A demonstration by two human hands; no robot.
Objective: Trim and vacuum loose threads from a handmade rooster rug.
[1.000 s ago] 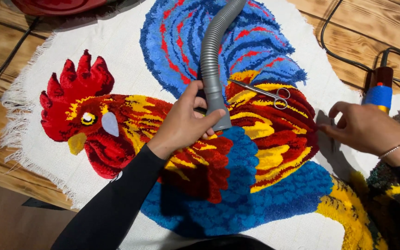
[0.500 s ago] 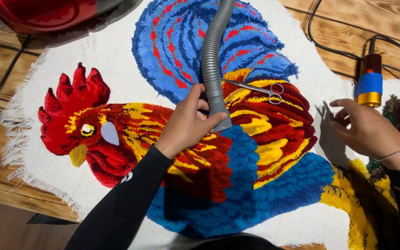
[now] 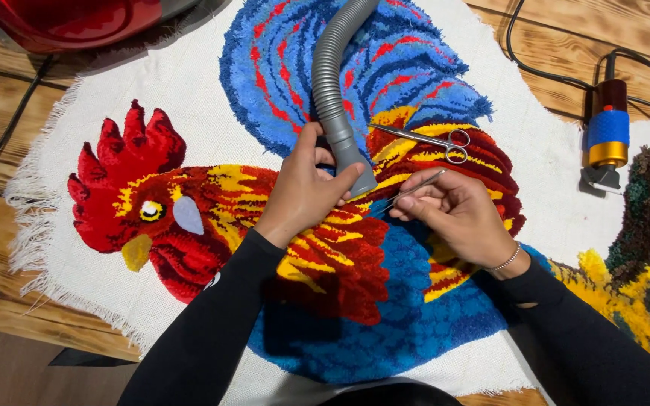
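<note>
The left hand (image 3: 306, 192) has its grip closed round the grey vacuum hose (image 3: 330, 83), nozzle down on the rooster rug (image 3: 325, 248) at centre. The right hand (image 3: 457, 214), at 3 o'clock of the nozzle, pinches thin tweezers (image 3: 411, 192). Scissors (image 3: 426, 140) lie on the rug at 1 o'clock.

**Sunlit wooden table with cables and a red machine**

A wooden table (image 3: 9, 301) of scorched, strongly grained planks is filling the view, with bright light falling across it and casting sharp shadows. A glossy red machine (image 3: 62, 19) is sitting at the top left corner. Black cables (image 3: 543, 71) are trailing over the boards at the upper right and along the left side. A strip of brown floor (image 3: 9, 368) is showing at the bottom left.
</note>
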